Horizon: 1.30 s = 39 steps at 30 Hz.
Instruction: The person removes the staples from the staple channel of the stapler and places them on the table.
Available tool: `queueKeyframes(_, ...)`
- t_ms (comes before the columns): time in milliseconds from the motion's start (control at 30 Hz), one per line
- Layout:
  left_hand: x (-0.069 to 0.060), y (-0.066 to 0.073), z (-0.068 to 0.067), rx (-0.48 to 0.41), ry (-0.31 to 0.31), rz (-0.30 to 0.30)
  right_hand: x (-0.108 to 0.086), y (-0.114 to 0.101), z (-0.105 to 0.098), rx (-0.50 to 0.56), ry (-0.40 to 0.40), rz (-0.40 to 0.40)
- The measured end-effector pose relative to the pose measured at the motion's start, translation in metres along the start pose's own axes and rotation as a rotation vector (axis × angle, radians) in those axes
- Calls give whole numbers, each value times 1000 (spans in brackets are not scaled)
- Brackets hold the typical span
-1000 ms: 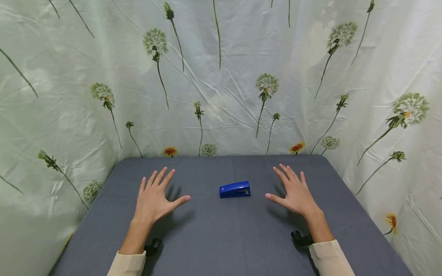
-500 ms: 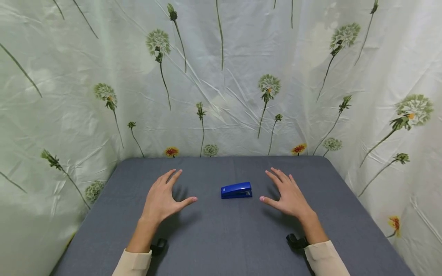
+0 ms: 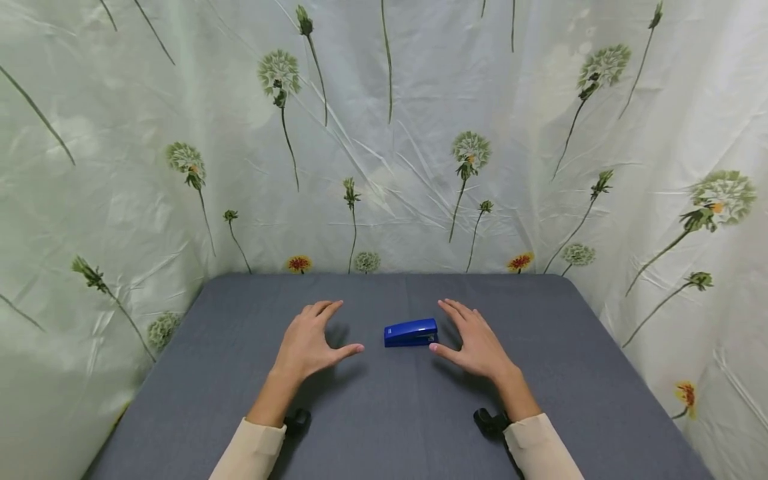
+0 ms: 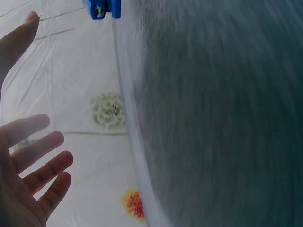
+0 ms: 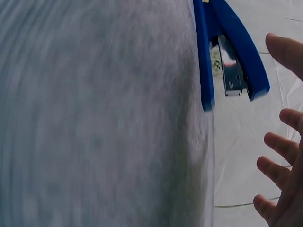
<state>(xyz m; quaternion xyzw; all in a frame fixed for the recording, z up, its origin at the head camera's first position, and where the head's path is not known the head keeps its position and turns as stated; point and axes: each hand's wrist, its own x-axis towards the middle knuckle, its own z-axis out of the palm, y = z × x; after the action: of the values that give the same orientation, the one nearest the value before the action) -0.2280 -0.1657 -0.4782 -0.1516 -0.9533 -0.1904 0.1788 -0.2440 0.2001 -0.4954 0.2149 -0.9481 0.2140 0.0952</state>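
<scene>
A blue stapler [image 3: 411,333] lies on its base on the grey table, its long side running left to right. In the right wrist view the stapler [image 5: 244,52] shows its silver staple channel between base and top arm. My left hand [image 3: 309,344] hovers to the left of it, fingers spread and thumb pointing towards it. On the other side my right hand [image 3: 477,344] is closer, its thumb tip overlapping the stapler's right end in the head view. Neither hand holds anything. The left wrist view catches just one end of the stapler [image 4: 103,7] at its top edge.
The grey cloth-covered table [image 3: 384,427] spreads under both hands. Behind it and at its sides hangs a pale curtain [image 3: 396,153] printed with dandelions and orange flowers. A black strap mount [image 3: 491,423] sits at the right wrist, and another [image 3: 297,423] at the left.
Both hands have moved inward towards the stapler, the left to the right and the right to the left. Their fingers are less spread than before. The stapler stays in place on the table.
</scene>
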Motion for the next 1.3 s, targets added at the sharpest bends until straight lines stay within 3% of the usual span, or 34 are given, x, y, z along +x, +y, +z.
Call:
queueKeyframes(300,20,19,20,-18,-32,27,8,0,4,14,3,-17)
queueKeyframes(800,45,47,37,12,-92,72,23,-4,9,125,-153,91)
queueKeyframes(1100,57,63,46,29,-134,126,28,-5,17,159,-190,68)
queueKeyframes(1300,62,71,55,45,-172,198,30,-6,19,195,-202,72)
